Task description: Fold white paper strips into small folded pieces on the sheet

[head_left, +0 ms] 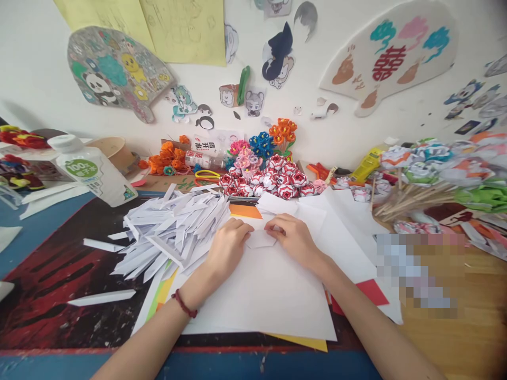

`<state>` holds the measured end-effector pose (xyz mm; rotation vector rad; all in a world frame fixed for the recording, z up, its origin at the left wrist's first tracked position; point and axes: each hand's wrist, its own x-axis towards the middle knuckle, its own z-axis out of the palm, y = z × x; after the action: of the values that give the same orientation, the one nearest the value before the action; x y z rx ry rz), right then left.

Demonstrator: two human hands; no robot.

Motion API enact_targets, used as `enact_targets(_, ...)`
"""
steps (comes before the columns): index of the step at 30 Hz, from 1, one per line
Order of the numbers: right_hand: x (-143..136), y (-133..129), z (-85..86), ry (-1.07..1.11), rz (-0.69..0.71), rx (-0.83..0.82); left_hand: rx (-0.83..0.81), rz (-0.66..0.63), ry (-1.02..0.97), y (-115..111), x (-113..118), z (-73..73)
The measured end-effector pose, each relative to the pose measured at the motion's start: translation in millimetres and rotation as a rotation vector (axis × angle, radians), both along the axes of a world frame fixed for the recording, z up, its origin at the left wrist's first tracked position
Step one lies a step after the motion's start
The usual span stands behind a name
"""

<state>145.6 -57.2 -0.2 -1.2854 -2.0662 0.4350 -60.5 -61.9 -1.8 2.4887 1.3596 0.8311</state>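
Note:
A small piece of white paper (261,241), partly folded at its edges, lies between my two hands. My left hand (230,244) pinches its left corner, fingers closed. At the opposite corner, my right hand (293,240) has thumb and fingertips pressed together on the same piece. Both hands rest low over a large white sheet (257,295), which lies on a stack with coloured paper showing at its edges. Close by on the left is a loose heap of folded white paper strips (170,227). My fingers hide parts of the piece's edges.
A white bottle (93,171) stands tilted in view at the left. Red-and-white paper flowers (273,179) line the back, near the wall. Wooden sticks with paper flowers (412,200) lie at the right. One folded strip (102,297) sits apart on the dark board (47,316).

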Motion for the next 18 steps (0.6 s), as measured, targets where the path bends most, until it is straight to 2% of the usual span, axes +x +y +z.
enact_targets(5, 0, -4, 3.8, -0.196, 0.084, 0.159, 0.056, -0.021, 0.139, -3, -2, 0.5)
enact_targets(10, 4, -2, -1.8, -0.331, 0.121, 0.303, 0.08, -0.04, 0.269, -4, -2, 3.0)
enact_targets(18, 8, -3, -2.1, -0.451, 0.195, 0.388, 0.136, -0.173, 0.43, -2, -9, 15.2)
